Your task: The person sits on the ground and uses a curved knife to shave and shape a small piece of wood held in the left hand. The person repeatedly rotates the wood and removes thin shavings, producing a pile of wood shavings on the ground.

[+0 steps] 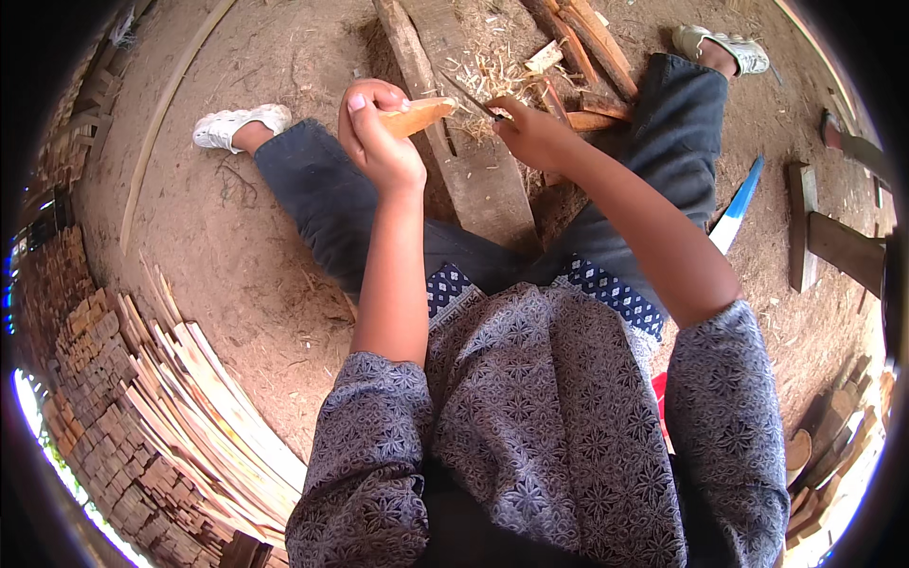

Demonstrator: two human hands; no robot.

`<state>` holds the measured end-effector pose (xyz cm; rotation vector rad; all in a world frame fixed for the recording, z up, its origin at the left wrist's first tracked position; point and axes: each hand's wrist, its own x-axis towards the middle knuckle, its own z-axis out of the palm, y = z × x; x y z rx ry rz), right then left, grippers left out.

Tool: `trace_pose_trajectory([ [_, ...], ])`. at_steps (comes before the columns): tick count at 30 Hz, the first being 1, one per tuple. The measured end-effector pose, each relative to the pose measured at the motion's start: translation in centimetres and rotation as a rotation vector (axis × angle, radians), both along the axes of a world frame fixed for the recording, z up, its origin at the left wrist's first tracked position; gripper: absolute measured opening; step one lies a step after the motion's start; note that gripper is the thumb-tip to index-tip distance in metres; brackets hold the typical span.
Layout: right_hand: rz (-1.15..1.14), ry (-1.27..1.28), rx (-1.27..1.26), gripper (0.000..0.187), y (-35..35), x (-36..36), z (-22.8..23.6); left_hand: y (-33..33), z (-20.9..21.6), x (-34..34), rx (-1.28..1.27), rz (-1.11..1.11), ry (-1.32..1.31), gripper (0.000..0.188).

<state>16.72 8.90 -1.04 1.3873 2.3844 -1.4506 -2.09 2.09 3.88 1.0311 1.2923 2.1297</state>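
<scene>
My left hand (pixel 376 133) is closed round a short piece of light orange wood (pixel 417 115), whose narrow end points right. In my right hand (pixel 530 133) is a knife with a thin dark blade (pixel 464 92), slanting up and left; its handle is mostly hidden by my fingers. The blade is just right of the wood's tip, and a small gap seems to lie between them. Below both hands a worn plank (pixel 488 194) runs away from me between my legs, with pale wood shavings (pixel 492 76) beside its far part.
Several split wood pieces (pixel 597 47) lie beyond my right hand. A blue and white blade-like strip (pixel 739 206) lies by my right leg, near a wooden stand (pixel 805 227). Long slats (pixel 222 398) and stacked wood blocks (pixel 104 426) fill the left side. Another person's foot (pixel 831 130) shows at far right.
</scene>
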Motion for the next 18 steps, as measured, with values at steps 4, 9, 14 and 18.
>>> trace_pose_trajectory([
  [4, 0.134, 0.016, 0.046, 0.050, -0.9, 0.5, 4.6, -0.5, -0.1, -0.2, 0.033, -0.054, -0.032, 0.040],
  [9, 0.201, -0.079, 0.174, 0.056, -1.4, -0.6, 1.8, -0.4, 0.2, 1.0, 0.058, -0.163, -0.031, 0.042],
  [14, 0.252, -0.193, 0.179, 0.056, -0.7, -2.7, -0.6, 0.0, 0.5, 1.6, 0.041, -0.097, 0.018, 0.044],
  [18, 0.435, -0.294, 0.306, 0.061, 1.0, -3.6, -4.0, 0.0, 0.9, 2.6, 0.022, -0.190, 0.065, 0.043],
])
